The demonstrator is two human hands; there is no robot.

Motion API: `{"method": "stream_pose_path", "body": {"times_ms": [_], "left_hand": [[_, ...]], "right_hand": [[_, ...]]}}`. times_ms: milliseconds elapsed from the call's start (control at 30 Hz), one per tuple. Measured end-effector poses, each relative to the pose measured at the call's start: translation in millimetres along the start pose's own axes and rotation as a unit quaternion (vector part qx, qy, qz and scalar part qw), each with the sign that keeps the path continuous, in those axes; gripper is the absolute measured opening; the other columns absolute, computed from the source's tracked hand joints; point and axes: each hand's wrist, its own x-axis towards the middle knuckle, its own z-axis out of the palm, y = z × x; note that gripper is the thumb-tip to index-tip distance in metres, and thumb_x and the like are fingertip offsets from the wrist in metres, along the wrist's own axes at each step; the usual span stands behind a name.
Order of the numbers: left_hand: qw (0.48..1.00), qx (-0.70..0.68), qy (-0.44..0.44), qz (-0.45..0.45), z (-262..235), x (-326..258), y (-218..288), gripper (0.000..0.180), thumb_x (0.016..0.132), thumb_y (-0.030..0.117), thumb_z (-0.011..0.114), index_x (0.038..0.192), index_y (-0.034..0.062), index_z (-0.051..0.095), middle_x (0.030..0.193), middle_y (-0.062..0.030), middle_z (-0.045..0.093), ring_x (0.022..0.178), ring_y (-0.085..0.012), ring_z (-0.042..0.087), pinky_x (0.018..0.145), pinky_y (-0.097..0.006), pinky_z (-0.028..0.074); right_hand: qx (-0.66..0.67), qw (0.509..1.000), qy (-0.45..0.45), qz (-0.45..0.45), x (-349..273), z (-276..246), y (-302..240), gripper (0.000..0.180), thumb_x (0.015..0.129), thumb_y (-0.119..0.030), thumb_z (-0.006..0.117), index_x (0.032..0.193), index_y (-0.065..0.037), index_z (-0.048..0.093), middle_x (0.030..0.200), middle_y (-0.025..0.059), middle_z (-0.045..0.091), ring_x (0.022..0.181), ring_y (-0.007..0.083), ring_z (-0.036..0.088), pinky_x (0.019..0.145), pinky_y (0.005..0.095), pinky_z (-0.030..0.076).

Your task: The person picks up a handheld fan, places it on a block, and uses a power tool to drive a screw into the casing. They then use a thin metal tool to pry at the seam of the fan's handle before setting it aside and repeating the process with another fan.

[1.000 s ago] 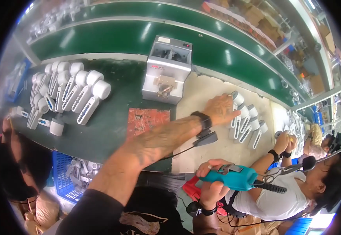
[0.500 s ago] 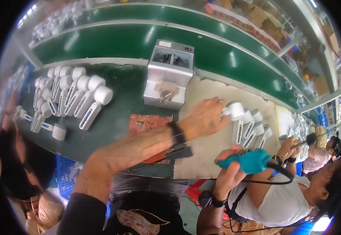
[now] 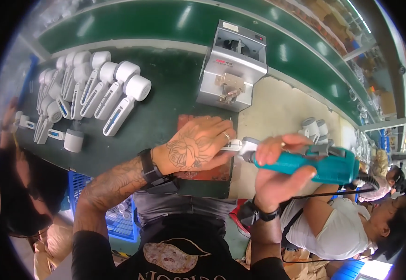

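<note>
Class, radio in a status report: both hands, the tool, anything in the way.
Right hand grips teal power screwdriver, tip toward left hand. Left hand rests flat on red pad. Grey screw feeder behind; nothing between hands.

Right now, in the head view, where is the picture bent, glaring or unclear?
Head view: straight lines of the green belt curve toward the rim; bright glare streaks lie on it; corners are black; the left edge by the white handles is smeared; the left hand and the right hand on the teal screwdriver look sharp.
</note>
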Motion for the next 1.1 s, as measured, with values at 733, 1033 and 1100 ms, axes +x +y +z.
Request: {"method": "stream_pose_path", "body": {"times_ms": [733, 1033, 1100], "left_hand": [[0.999, -0.052, 0.002, -0.012, 0, -5, -10, 0.031, 0.077, 0.021, 0.074, 0.096, 0.0019, 0.06, 0.091, -0.0128, 0.057, 0.086, -0.0331, 0.058, 0.074, -0.043, 0.048], [0.999, -0.037, -0.013, -0.017, 2, -6, -12, 0.04, 0.076, 0.026, 0.081, 0.103, 0.0035, 0.063, 0.105, -0.0116, 0.065, 0.092, -0.0306, 0.063, 0.075, -0.041, 0.051], [0.997, -0.057, -0.038, -0.045, -2, -4, -9, 0.036, 0.076, 0.023, 0.081, 0.1, 0.0054, 0.061, 0.104, -0.0091, 0.064, 0.093, -0.0297, 0.063, 0.076, -0.04, 0.051]], "right_hand": [[-0.036, 0.998, 0.042, 0.015, 21, 15, 24, 0.075, 0.089, -0.075, 0.051, 0.113, -0.004, 0.054, 0.065, 0.0022, 0.046, 0.058, 0.0149, 0.043, 0.055, 0.0297, 0.035], [-0.034, 0.999, 0.033, 0.021, 22, 15, 26, 0.076, 0.088, -0.076, 0.052, 0.112, -0.004, 0.054, 0.064, 0.0021, 0.045, 0.056, 0.015, 0.042, 0.054, 0.0305, 0.036], [-0.03, 0.999, 0.03, 0.018, 22, 15, 26, 0.075, 0.089, -0.075, 0.052, 0.112, -0.004, 0.054, 0.063, 0.0021, 0.045, 0.056, 0.015, 0.042, 0.054, 0.0306, 0.036]]}}
